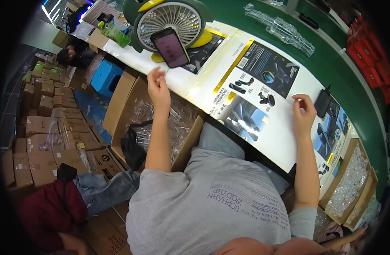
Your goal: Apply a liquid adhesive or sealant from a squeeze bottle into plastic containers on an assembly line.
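Observation:
My left hand (158,88) is raised over the table's near edge, just below a dark smartphone (170,47). Its fingers are loosely curled, and I see nothing in them. The phone leans tilted against a grey and yellow desk fan (169,23). Further right, my right hand (304,114) hovers above a white printed cardboard sheet (284,121), its fingers bent and apart with nothing visible between them. A black device (323,102) lies just right of that hand. The sheet spreads across the table and shows pictures of car phone mounts.
An open carton (114,112) of clear plastic parts stands below the table's left edge. Another carton (369,187) of clear pieces is at the right. Clear parts (280,29) lie across the green table; a green bottle (114,34) stands far left. A person in maroon (46,212) is lower left.

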Demonstrator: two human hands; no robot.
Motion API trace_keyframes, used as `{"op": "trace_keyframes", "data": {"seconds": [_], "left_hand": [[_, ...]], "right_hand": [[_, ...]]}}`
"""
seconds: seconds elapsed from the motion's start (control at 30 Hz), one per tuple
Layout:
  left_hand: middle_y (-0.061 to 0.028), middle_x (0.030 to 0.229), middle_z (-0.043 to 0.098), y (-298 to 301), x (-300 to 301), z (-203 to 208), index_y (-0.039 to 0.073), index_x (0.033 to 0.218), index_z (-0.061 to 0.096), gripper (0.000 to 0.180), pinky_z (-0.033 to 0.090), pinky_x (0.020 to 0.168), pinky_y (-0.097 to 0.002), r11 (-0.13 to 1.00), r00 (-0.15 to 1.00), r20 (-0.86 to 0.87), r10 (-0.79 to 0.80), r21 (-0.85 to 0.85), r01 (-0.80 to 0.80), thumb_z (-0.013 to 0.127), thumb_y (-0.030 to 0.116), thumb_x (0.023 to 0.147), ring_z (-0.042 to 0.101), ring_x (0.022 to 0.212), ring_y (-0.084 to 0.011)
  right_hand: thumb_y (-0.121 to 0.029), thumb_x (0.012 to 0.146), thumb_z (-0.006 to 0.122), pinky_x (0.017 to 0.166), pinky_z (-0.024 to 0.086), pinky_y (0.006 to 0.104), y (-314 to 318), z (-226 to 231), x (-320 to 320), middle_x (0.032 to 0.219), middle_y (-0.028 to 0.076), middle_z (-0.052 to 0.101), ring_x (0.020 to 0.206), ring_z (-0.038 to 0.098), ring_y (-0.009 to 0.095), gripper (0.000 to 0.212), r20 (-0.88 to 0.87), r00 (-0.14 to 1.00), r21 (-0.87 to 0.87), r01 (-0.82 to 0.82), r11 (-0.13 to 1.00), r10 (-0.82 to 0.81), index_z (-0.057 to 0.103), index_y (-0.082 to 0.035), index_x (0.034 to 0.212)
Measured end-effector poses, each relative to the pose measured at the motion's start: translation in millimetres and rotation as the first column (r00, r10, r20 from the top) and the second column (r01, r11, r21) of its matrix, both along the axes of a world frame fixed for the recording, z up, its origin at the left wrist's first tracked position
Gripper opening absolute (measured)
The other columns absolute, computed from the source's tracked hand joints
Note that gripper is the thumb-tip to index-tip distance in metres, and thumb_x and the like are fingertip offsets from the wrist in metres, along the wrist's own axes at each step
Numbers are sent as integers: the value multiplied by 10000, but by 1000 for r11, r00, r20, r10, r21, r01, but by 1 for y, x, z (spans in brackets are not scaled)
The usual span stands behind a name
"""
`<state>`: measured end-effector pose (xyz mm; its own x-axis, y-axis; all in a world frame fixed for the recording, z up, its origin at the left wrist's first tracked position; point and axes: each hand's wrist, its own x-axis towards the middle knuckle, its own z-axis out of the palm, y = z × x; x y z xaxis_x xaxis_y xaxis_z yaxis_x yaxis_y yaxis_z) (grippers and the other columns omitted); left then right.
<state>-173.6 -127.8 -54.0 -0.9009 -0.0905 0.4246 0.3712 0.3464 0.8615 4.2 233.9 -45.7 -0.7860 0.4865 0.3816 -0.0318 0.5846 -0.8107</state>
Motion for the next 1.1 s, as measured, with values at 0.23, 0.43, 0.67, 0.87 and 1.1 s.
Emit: {"op": "trace_keyframes", "data": {"seconds": [0.23, 0.43, 0.67, 0.87, 1.1], "left_hand": [[-133, 1043, 570, -13, -77, -20, -50, 1145, 467, 330, 422, 852, -276, 955, 975, 121, -189, 256, 153, 535, 100, 859, 537, 988, -178], [-94, 1006, 595, -6, -87, -9, -66, 1107, 478, 314, 414, 810, -220, 909, 908, 219, -357, 305, 284, 550, 113, 858, 542, 893, -115], [-84, 1022, 592, 0, -89, -9, -41, 1086, 495, 277, 404, 836, -227, 844, 888, 136, -439, 401, 356, 559, 86, 848, 546, 923, -122], [-90, 1042, 588, 0, -87, -8, -38, 1089, 490, 292, 417, 847, -244, 850, 877, 174, -447, 390, 356, 578, 59, 828, 552, 942, -136], [-95, 1034, 592, -2, -86, -11, -36, 1107, 478, 387, 445, 829, -256, 892, 889, 167, -426, 242, 382, 622, -21, 748, 568, 943, -147]], "right_hand": [[14, 793, 490, 583, 344, 166, 4, -9, -3, 713, -24, 490, 636, 435, 35, 118, 17, 999, -51, 41, 998, -40, 576, -22, 865], [6, 817, 495, 565, 325, 162, 3, -11, -2, 728, -25, 499, 627, 422, 25, 93, 44, 998, -5, 48, 999, -48, 572, -23, 860], [7, 818, 496, 560, 336, 167, 4, -13, -1, 759, -27, 523, 629, 428, 25, 96, 37, 998, -25, 48, 999, -47, 575, -28, 861], [9, 820, 493, 562, 340, 167, 5, -13, -1, 766, -25, 530, 631, 434, 25, 101, 28, 999, -21, 46, 999, -46, 577, -30, 861], [11, 815, 493, 565, 341, 163, 2, -9, -1, 758, -20, 533, 628, 437, 30, 104, 13, 998, -32, 55, 998, -54, 580, -30, 853]]}}
